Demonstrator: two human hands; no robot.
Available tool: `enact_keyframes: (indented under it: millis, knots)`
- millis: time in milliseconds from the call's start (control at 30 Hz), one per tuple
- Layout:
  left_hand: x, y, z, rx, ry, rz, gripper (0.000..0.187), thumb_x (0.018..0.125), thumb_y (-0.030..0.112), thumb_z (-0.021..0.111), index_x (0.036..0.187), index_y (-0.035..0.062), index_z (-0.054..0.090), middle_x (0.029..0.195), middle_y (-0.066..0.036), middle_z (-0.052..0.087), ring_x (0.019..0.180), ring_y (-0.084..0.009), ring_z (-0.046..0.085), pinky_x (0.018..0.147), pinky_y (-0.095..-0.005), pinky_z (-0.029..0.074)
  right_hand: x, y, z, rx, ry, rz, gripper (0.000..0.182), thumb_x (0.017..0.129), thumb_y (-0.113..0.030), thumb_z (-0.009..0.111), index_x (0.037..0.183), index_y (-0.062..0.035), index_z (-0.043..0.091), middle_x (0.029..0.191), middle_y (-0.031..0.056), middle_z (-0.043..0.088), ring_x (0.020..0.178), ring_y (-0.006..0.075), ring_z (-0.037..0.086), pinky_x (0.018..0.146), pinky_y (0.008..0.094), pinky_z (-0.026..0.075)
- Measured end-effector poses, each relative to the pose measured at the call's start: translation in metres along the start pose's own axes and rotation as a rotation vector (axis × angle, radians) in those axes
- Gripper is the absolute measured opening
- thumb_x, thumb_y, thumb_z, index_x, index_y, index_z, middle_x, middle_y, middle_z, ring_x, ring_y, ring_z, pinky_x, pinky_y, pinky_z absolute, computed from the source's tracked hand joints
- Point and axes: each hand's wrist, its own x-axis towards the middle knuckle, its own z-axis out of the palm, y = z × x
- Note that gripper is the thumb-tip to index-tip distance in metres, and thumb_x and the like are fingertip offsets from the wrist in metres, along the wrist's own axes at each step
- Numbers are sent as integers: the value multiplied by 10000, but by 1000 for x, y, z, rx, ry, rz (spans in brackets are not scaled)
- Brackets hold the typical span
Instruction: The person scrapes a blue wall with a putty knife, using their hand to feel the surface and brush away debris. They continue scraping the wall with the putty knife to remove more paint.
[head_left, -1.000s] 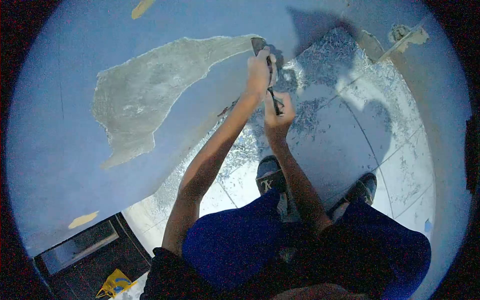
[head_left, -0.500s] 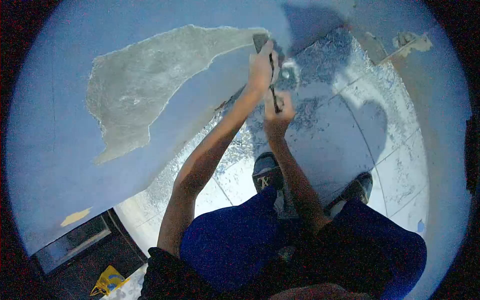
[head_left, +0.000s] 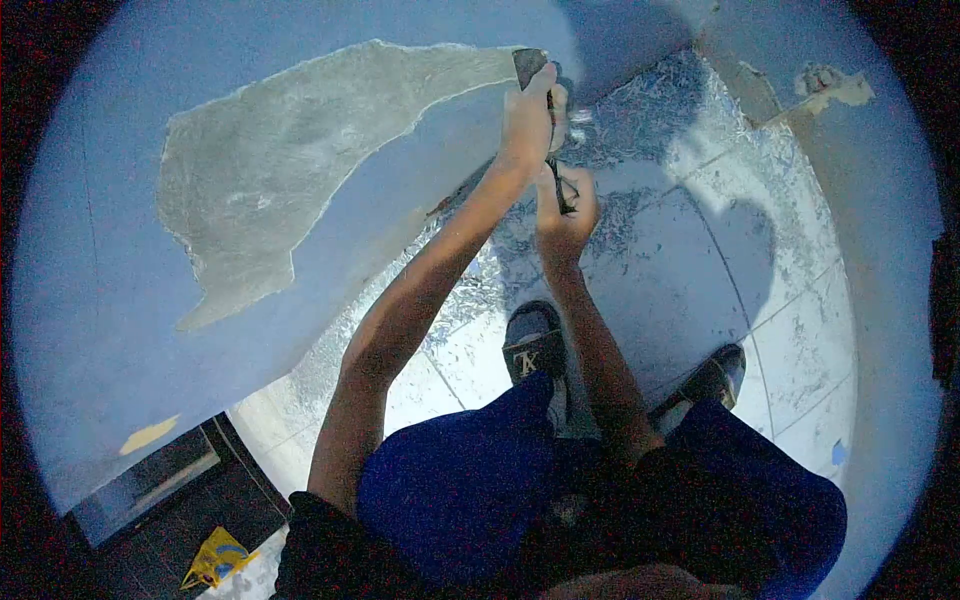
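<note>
My left hand is closed around the upper part of a scraper, close to its flat dark blade. That blade lies against the blue wall, at the narrow right end of a bare grey patch with ragged edges. Lower down, my right hand is closed around the lower end of the scraper's dark, thin handle. The fingers of both hands partly cover the handle.
Flakes and dust lie over the tiled floor along the wall's foot. My sandalled feet stand below my hands. Another chipped spot marks the wall at right. A yellow bag lies on dark tiles at lower left.
The scraper blade has shifted slightly up and right in view and its angle has changed a little. My right hand has moved slightly right and turned. Both hands keep their hold.
</note>
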Motion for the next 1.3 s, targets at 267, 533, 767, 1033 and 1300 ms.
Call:
enact_keyframes:
  millis: [267,533,767,1033,1300]
  knots:
    - [4,2,-3,41,-92,17,355,931,364,440,670,140,527,539,14,477,402,-97,398,401,-266,307,-3,-4,9,23,78,-77,153,869,-146,635,846,-9,574,650,-15,518,577,23,409,510,210,336]
    - [3,3,-4,-61,-137,-6,327,918,387,479,695,155,535,521,35,448,402,-89,409,383,-240,314,0,5,-1,-130,35,-179,128,865,-124,630,861,-14,565,576,-46,498,541,18,374,489,207,313]
    - [2,3,2,-106,25,9,341,917,398,496,671,162,507,513,42,446,382,-83,389,370,-235,282,3,13,-8,-214,13,-235,142,847,-134,648,878,-7,594,609,-12,528,550,49,429,511,232,361]
    - [-1,6,2,-47,24,2,337,920,405,484,684,168,515,517,40,442,390,-86,375,383,-231,290,-1,12,-3,-184,15,-220,137,859,-141,646,868,-13,596,643,-6,535,573,45,445,532,216,370]
    - [-1,11,3,-67,19,-13,346,918,387,491,664,152,499,521,36,449,389,-92,388,377,-233,284,2,0,-1,-150,17,-205,171,853,-160,660,874,-4,594,643,-14,538,578,42,451,537,217,385]
